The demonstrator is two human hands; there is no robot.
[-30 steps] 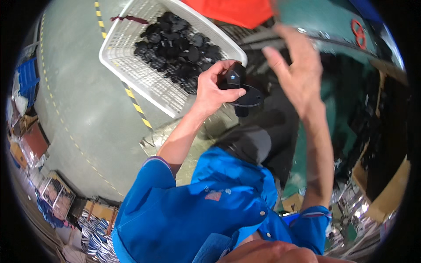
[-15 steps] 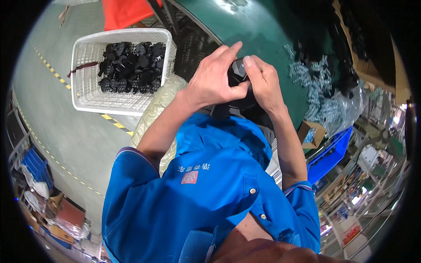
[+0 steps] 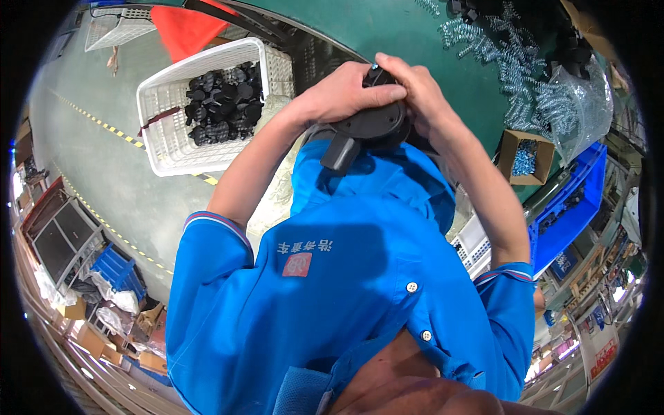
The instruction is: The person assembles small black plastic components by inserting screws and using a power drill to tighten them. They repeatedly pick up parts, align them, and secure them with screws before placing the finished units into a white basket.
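Both hands close round a black plastic part [image 3: 373, 126] at the near edge of the green worktop [image 3: 408, 41]. It has a broad round body, and a stubby block sticks out toward my lap. My left hand [image 3: 342, 90] wraps its upper left side, thumb laid across the top. From the other side my right hand [image 3: 423, 90] grips it, with the index finger and thumb by its upper end, where a small shiny piece shows. My right fingers mostly hide the part's far side.
Left of me stands a white basket [image 3: 279, 75] of black plastic parts. Coil springs [image 3: 515, 79] lie heaped on the worktop at right, beside a clear plastic bag [image 3: 591, 104]. Nearer are a small cardboard box [image 3: 508, 155] of metal pieces and a blue crate [image 3: 593, 183].
The whole view has shifted. The black part now shows its round body and stubby block toward me. My right thumb has left the top piece, and my left thumb lies across the part.
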